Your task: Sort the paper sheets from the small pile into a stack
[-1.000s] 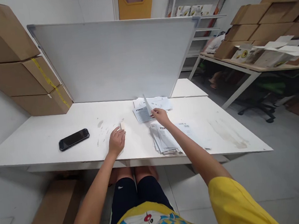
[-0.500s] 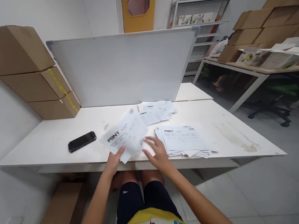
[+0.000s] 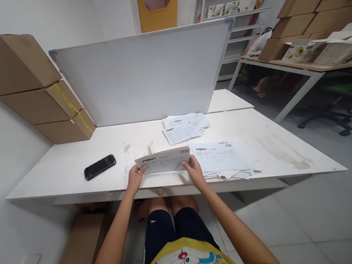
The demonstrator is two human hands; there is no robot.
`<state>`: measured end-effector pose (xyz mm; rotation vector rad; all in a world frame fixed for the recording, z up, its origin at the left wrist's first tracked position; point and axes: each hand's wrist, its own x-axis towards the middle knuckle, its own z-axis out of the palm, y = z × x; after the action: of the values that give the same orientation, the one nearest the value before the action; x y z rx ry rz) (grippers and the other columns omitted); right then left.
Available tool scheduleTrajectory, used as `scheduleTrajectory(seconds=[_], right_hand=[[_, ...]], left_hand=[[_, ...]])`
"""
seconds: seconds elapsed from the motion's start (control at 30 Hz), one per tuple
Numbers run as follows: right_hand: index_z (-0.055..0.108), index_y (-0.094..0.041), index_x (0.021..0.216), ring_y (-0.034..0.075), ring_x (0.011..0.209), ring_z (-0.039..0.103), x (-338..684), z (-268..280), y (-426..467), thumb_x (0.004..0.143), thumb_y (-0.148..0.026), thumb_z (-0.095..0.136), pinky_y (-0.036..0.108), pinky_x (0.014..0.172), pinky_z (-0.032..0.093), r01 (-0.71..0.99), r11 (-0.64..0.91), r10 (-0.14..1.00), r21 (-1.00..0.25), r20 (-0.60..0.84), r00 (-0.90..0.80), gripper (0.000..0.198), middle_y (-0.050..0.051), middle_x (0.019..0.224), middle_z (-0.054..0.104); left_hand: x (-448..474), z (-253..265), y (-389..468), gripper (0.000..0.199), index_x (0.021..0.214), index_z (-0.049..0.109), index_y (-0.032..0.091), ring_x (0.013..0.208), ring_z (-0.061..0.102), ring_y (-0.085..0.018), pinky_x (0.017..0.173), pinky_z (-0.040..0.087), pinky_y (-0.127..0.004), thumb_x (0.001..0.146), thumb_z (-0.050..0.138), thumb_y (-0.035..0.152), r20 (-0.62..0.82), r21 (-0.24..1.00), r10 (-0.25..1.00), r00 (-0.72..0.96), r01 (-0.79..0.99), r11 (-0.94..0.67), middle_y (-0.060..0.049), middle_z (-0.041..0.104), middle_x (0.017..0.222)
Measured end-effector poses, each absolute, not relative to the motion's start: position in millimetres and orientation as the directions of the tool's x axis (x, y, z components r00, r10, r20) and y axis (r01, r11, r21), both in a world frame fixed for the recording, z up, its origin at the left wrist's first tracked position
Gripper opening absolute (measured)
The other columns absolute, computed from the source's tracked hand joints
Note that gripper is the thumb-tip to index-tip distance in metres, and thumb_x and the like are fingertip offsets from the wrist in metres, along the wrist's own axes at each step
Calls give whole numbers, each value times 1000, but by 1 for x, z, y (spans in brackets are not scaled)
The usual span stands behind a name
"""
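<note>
Both my hands hold one printed paper sheet (image 3: 165, 161) with a PONY heading, tilted up above the table's front edge. My left hand (image 3: 135, 178) pinches its left edge, thumb on the near face. At the right edge, my right hand (image 3: 195, 172) grips it the same way; the fingers behind the paper are hidden. Just right of that hand lies a pile of similar sheets (image 3: 218, 157), its lower edges uneven. A second, fanned-out stack of papers (image 3: 182, 132) rests farther back, near the whiteboard.
A black phone (image 3: 100, 167) lies on the white table (image 3: 69, 159) at the left. The whiteboard (image 3: 146, 76) stands along the back. Cardboard boxes (image 3: 26, 63) are stacked at the back left. Another box (image 3: 77, 245) sits under the table. A second table (image 3: 284, 65) carries boxes at right.
The sheet has swung from slanted to level and now stands tilted up. My right hand has closed on its right edge; my left hand keeps its hold. The camera view has shifted slightly.
</note>
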<state>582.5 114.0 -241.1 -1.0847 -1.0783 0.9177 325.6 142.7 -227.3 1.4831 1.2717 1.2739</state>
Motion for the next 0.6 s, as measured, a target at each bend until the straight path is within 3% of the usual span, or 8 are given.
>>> scheduleTrajectory(seconds=[0.13, 0.37, 0.5, 0.6], right_hand=[[50, -23, 102, 22, 97, 57, 590, -231, 112, 81, -45, 57, 37, 88, 46, -93, 271, 938, -958, 241, 251, 31, 6, 100, 62], [52, -24, 99, 22, 90, 59, 588, -228, 97, 80, -44, 56, 36, 82, 47, -108, 251, 942, -962, 216, 258, 27, 4, 92, 63], [58, -23, 98, 23, 89, 59, 585, -239, 81, 80, -40, 56, 34, 80, 46, 3, 155, 962, -988, 152, 228, 25, 4, 91, 65], [60, -23, 95, 23, 89, 59, 589, -238, 79, 78, -35, 54, 34, 78, 46, 85, 80, 987, -993, 91, 134, 22, 3, 92, 66]], left_hand=[[338, -217, 137, 51, 109, 64, 16, 111, 60, -28, 99, 46, -44, 80, 56, 57, 195, 971, 979, 51, 130, -200, -11, 69, 111], [345, -217, 118, 42, 102, 61, 19, 110, 60, -28, 97, 45, -42, 78, 56, 53, 129, 981, 992, 6, 143, -129, -8, 70, 105], [334, -224, 99, 38, 100, 59, 20, 102, 62, -28, 92, 47, -42, 72, 60, 46, 62, 981, 998, 6, 182, -62, -7, 69, 95], [316, -226, 88, 39, 108, 55, 21, 92, 63, -25, 87, 49, -40, 71, 57, 33, 120, 973, 989, -88, 209, -100, -4, 67, 88]])
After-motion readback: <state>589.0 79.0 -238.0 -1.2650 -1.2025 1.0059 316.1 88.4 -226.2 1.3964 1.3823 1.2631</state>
